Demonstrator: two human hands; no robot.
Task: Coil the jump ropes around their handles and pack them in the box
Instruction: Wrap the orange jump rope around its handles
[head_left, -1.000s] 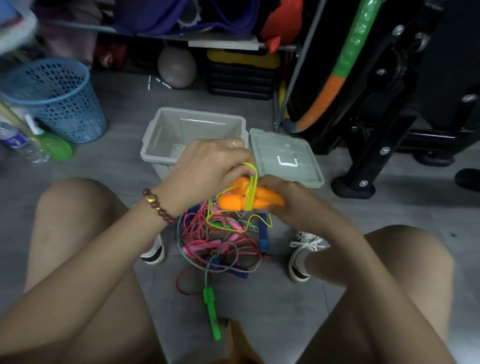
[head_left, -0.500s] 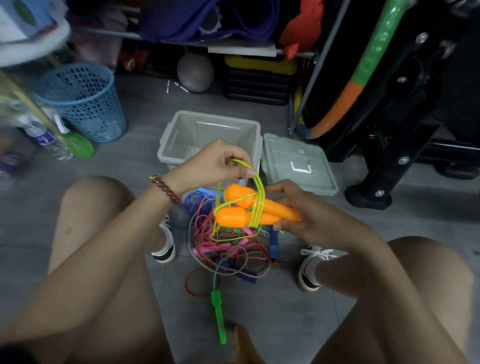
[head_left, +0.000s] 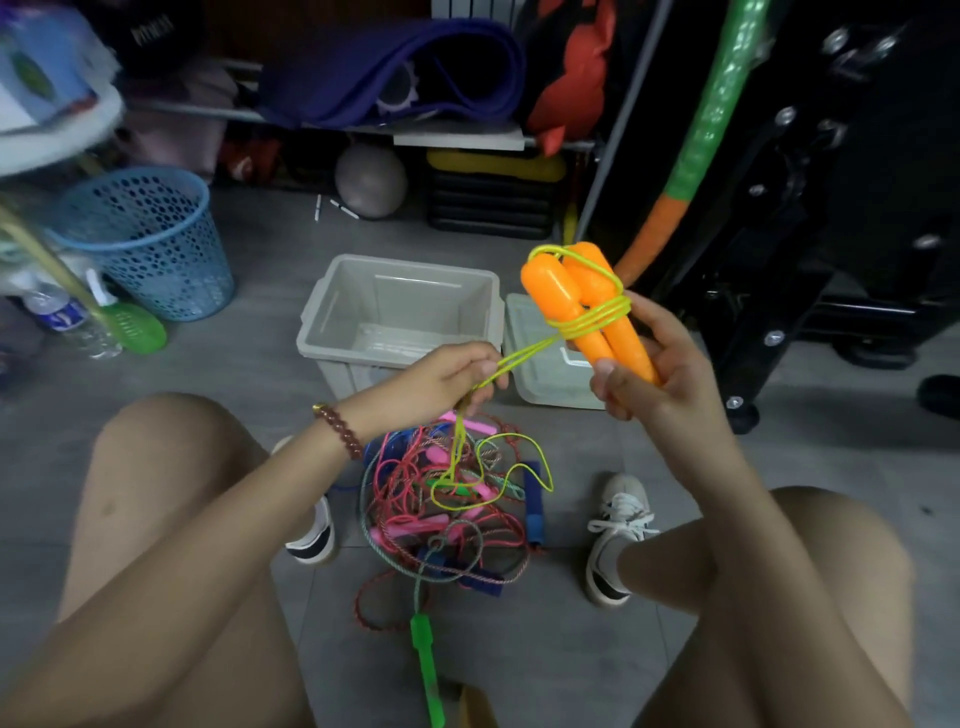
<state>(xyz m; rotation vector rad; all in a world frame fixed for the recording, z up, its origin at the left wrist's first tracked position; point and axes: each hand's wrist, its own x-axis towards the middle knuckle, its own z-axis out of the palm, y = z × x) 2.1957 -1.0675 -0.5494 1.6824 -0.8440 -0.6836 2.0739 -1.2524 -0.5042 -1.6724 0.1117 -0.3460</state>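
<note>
Fingers (head_left: 655, 325) of our right hand (head_left: 667, 382) curl round two orange handles (head_left: 563, 291), the thumb pressed against their lower ends. We hold the pair side by side and tilted, to the right of the box (head_left: 410, 266) and above its lid (head_left: 540, 391). Several turns of yellow rope (head_left: 592, 317) bind the handles at mid-length, and one loop passes over their tops. From this binding two strands run taut, down and to the left, to our left hand (head_left: 441, 384), whose thumb and forefinger pinch them just in front of the box's near wall. Below that hand the slack rope drops into a pile (head_left: 452, 519) of tangled ropes on the floor, on the near side of the box, between our shoes (head_left: 615, 535). A green handle (head_left: 426, 670) lies farther from the box than the pile. The box stands open, its lid flat just beside its right wall. A blue basket (head_left: 150, 244) stands well to the box's left.
</note>
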